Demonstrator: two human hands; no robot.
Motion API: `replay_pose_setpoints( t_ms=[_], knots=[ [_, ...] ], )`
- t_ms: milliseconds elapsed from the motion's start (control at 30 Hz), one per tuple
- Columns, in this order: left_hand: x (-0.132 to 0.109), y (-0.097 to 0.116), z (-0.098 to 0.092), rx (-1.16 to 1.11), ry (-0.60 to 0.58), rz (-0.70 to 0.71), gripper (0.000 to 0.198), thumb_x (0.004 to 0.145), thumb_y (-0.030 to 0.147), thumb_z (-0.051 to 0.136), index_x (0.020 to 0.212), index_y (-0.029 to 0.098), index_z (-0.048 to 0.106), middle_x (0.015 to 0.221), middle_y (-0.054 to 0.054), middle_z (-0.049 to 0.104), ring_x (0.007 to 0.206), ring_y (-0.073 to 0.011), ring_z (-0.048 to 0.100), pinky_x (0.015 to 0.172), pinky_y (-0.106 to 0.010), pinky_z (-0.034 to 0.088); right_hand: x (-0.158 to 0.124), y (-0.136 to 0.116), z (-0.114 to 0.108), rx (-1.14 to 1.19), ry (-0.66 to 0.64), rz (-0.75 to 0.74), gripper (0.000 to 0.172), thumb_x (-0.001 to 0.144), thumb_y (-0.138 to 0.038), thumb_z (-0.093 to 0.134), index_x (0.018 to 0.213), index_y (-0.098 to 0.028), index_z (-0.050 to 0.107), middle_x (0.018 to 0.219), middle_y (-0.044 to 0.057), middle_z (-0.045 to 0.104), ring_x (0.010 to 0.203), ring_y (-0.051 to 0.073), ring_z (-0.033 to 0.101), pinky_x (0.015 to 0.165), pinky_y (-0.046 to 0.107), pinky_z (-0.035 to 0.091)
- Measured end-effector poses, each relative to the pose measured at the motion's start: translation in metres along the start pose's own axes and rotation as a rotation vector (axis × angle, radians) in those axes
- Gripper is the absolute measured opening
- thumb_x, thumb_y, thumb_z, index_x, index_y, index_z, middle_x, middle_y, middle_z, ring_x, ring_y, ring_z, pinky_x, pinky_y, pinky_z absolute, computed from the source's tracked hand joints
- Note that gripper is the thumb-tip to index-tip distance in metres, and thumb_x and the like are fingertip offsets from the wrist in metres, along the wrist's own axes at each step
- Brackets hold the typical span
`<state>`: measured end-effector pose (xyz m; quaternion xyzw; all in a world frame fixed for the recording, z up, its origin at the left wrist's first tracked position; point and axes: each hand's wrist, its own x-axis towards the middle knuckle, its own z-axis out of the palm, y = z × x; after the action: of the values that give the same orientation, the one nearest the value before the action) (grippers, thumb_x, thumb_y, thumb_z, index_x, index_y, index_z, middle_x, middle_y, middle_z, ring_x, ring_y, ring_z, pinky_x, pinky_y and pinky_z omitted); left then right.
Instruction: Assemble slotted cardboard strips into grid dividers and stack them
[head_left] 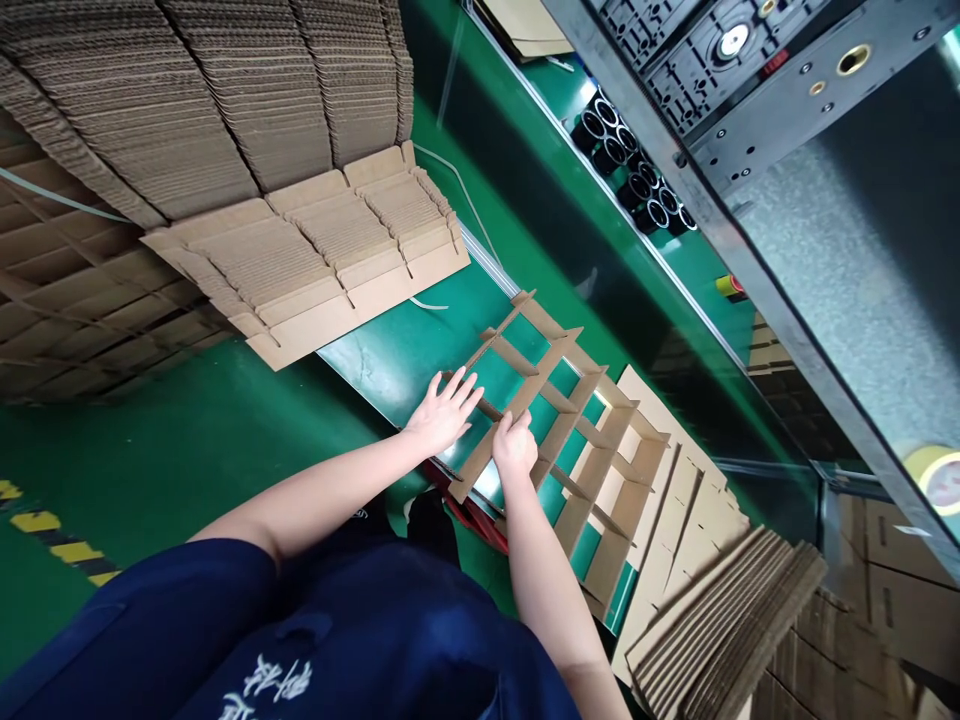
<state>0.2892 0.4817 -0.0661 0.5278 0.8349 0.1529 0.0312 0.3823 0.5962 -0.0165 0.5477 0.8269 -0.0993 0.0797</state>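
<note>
A cardboard divider grid (559, 437) of interlocked strips stands on the green-topped table (367, 355). My left hand (444, 412) lies at the grid's left end with fingers spread, touching a strip there. Closed around the top edge of a lengthwise strip, my right hand (515, 445) grips the grid near its front left. The fingers of the right hand are partly hidden behind its back. Several cross strips and long strips form open cells to the right of both hands.
Stacked slotted cardboard strips (360, 240) lie at the table's far left, beside a tall cardboard stack (225, 90). More cardboard strips (720, 610) fan out at the right end. Black rings (637, 170) stand beyond, near a metal-framed machine (750, 240).
</note>
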Motion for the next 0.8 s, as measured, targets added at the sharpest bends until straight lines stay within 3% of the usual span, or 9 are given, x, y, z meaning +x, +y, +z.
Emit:
replay_pose_setpoints(
  t_ms=[100,200,300,367,433,533,667,733,800],
  knots=[
    [0.000,0.000,0.002,-0.002,0.005,0.001,0.064,0.089,0.040,0.045,0.146,0.019,0.026,0.155,-0.010,0.017,0.143,-0.0307,0.001,0.111,-0.057,0.014,0.010,0.001,-0.010,-0.052,0.181,-0.098,0.062,0.095,-0.049,0.022,0.141,-0.009,0.033,0.113,0.022,0.062,0.101,0.032,0.061,0.084,0.046,0.045],
    [0.000,0.001,0.003,-0.001,0.012,0.001,0.063,0.089,0.040,0.044,0.146,0.020,0.027,0.155,-0.010,0.017,0.143,-0.0300,0.001,0.111,-0.057,0.014,0.029,0.001,-0.007,-0.055,0.381,-0.277,0.068,0.095,-0.050,0.017,0.147,-0.006,0.018,0.144,0.023,0.035,0.131,0.030,0.037,0.100,0.047,0.035],
    [0.001,0.000,0.003,-0.005,0.017,0.003,0.062,0.089,0.040,0.044,0.146,0.019,0.028,0.154,-0.010,0.018,0.143,-0.0300,0.002,0.111,-0.057,0.014,0.046,0.002,0.007,-0.072,0.243,-0.395,0.073,0.093,-0.054,0.016,0.147,-0.005,0.018,0.154,0.018,0.012,0.139,0.027,0.020,0.106,0.047,0.028],
    [0.002,-0.001,0.002,-0.014,0.022,0.006,0.062,0.089,0.040,0.044,0.145,0.019,0.029,0.154,-0.011,0.020,0.143,-0.0304,0.004,0.111,-0.057,0.014,0.053,0.004,0.015,-0.071,0.165,-0.389,0.073,0.093,-0.055,0.016,0.146,-0.007,0.021,0.155,0.016,0.010,0.140,0.025,0.017,0.108,0.047,0.026],
    [0.002,0.000,-0.002,-0.031,0.040,-0.001,0.059,0.090,0.041,0.042,0.144,0.018,0.032,0.153,-0.011,0.022,0.143,-0.0303,0.006,0.111,-0.059,0.013,0.058,0.005,0.014,-0.053,0.193,-0.376,0.071,0.093,-0.055,0.015,0.147,-0.009,0.020,0.155,0.015,0.012,0.142,0.024,0.011,0.108,0.048,0.024],
    [-0.005,0.013,-0.010,-0.087,0.091,0.008,0.058,0.092,0.045,0.036,0.143,0.018,0.033,0.152,-0.011,0.024,0.143,-0.0290,0.008,0.111,-0.060,0.008,0.077,0.003,-0.005,-0.002,0.345,-0.377,0.069,0.094,-0.053,0.013,0.148,-0.010,0.015,0.155,0.015,0.012,0.142,0.024,0.007,0.107,0.050,0.024],
    [-0.028,0.048,-0.008,-0.175,0.095,0.239,0.064,0.092,0.054,0.028,0.146,0.018,0.027,0.154,-0.009,0.021,0.143,-0.0255,0.007,0.113,-0.056,0.005,0.124,-0.007,-0.031,0.032,0.531,-0.342,0.071,0.094,-0.052,0.012,0.149,-0.008,0.005,0.155,0.018,0.006,0.142,0.025,0.004,0.107,0.050,0.024],
    [-0.039,0.063,0.003,-0.184,0.051,0.328,0.066,0.091,0.056,0.029,0.145,0.017,0.029,0.153,-0.010,0.023,0.143,-0.0254,0.005,0.113,-0.055,0.006,0.147,-0.008,-0.032,0.007,0.434,-0.318,0.072,0.094,-0.053,0.011,0.149,-0.008,0.006,0.155,0.017,0.006,0.142,0.025,0.007,0.107,0.050,0.024],
    [-0.047,0.071,0.015,-0.165,0.007,0.340,0.066,0.091,0.056,0.028,0.142,0.014,0.036,0.152,-0.011,0.025,0.143,-0.0259,0.004,0.113,-0.054,0.006,0.162,-0.006,-0.026,-0.030,0.250,-0.312,0.072,0.093,-0.056,0.011,0.149,-0.010,0.011,0.155,0.014,0.008,0.141,0.024,0.013,0.107,0.049,0.025]
  ],
)
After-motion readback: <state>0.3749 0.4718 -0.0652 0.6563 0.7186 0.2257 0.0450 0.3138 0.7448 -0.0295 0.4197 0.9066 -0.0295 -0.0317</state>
